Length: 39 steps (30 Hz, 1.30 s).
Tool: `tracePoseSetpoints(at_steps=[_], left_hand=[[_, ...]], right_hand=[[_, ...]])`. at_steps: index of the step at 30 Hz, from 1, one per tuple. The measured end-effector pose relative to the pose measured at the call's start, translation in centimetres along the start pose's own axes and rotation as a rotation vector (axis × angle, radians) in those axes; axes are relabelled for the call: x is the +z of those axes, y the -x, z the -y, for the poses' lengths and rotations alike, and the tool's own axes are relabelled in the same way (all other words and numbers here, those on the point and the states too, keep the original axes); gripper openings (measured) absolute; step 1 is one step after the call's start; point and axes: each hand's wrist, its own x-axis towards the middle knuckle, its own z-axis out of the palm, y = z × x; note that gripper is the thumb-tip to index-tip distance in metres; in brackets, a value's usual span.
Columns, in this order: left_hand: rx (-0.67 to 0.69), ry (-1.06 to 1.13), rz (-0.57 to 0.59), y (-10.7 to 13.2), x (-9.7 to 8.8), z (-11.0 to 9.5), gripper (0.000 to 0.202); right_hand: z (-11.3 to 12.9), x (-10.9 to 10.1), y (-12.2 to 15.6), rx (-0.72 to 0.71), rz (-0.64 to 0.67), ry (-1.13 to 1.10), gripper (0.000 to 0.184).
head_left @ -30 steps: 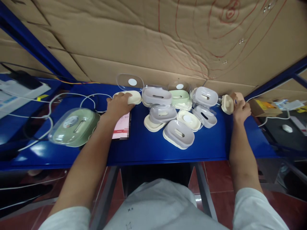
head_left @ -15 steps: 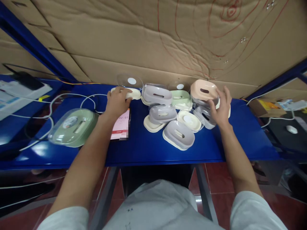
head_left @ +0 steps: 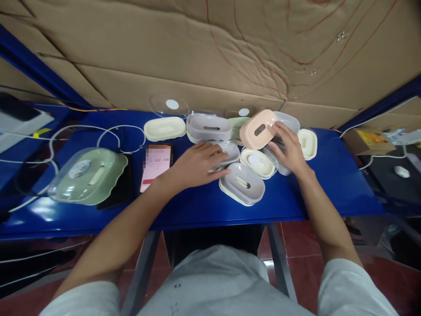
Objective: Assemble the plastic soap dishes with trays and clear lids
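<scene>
Several plastic soap boxes lie clustered on a blue table (head_left: 204, 206). My left hand (head_left: 197, 164) lies over a grey box (head_left: 228, 150) in the middle of the cluster, fingers curled on it. My right hand (head_left: 287, 149) rests on the right side of the pile, fingers against a tilted peach box (head_left: 257, 129) and a grey one (head_left: 286, 119) behind it. A grey box on a cream base (head_left: 242, 189) sits nearest the table's front. A cream base (head_left: 165, 128) lies alone at the back left.
A phone (head_left: 155, 166) with a lit pink screen lies left of my left hand. A green box under a clear lid (head_left: 86, 174) stands at the far left beside white cables (head_left: 108, 131). Cardboard (head_left: 210, 57) walls the back. A cream base (head_left: 308, 143) sits at the right.
My left hand left the cream base at the back left and moved right onto the grey box. My right hand brought the peach box onto the pile and stays against it.
</scene>
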Motion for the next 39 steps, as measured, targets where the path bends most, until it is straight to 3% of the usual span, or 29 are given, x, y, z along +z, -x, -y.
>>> tracePoseSetpoints(at_steps=[3,8,12,16,19,21,25,27,29,34,39], left_hand=[[0.021,-0.057,0.066,0.1,1.2,-0.9,0.043],[-0.054,-0.01,0.04,0.3,2.3,-0.6,0.034],[-0.082,-0.016,0.064,0.4,2.8,0.3,0.035],[-0.163,-0.033,-0.062,0.3,3.0,1.6,0.034],[-0.174,-0.023,-0.17,-0.1,2.6,2.1,0.032],[-0.211,-0.048,-0.208,-0.4,1.9,1.8,0.029],[-0.281,-0.126,-0.098,0.1,0.2,-0.6,0.023],[-0.276,-0.103,-0.01,1.3,-0.4,-2.6,0.021],[-0.261,-0.027,0.032,3.1,-0.4,-4.9,0.023],[-0.131,0.17,0.152,7.2,1.2,-9.3,0.046],[-0.194,0.195,0.141,8.6,1.5,-10.8,0.029]], right_hand=[[0.4,-0.4,0.1,-0.013,0.043,0.047,0.063],[1.9,-0.2,0.2,-0.1,0.068,0.157,0.063],[2.9,1.2,0.3,0.015,0.037,0.243,0.06],[2.3,1.7,0.2,0.143,-0.044,0.266,0.066],[2.8,0.3,-0.2,0.065,-0.073,0.211,0.062],[4.8,-1.1,-0.1,-0.037,-0.062,0.138,0.052],[12.1,-2.6,2.6,-0.168,0.083,-0.007,0.04],[15.4,-2.1,5.2,-0.139,0.174,0.001,0.058],[17.1,-1.2,7.8,-0.062,0.205,0.007,0.061],[16.0,-0.4,11.9,0.163,0.111,-0.199,0.053],[14.8,-0.9,12.9,0.338,-0.081,-0.425,0.04]])
